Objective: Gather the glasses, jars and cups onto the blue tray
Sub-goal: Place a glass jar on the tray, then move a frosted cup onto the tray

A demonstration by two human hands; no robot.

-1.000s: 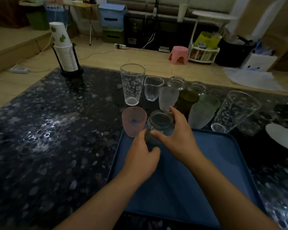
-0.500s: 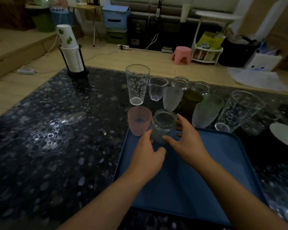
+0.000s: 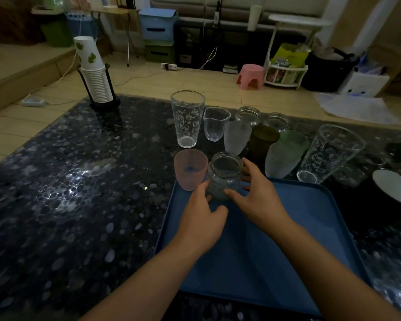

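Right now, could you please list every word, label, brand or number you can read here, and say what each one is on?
No legible text anywhere in this view.
Tall printed glass: cartoon figures only, no words.
Tilted printed glass: the same figures, no words.
Paper cup stack: green leaf prints, no lettering.
Packages in the white rack: too small and blurred to read.
Clear jar between the hands: no label.

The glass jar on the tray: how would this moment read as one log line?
stage: placing | glass jar: upright on blue tray | left hand, right hand: around jar | pink cup: beside
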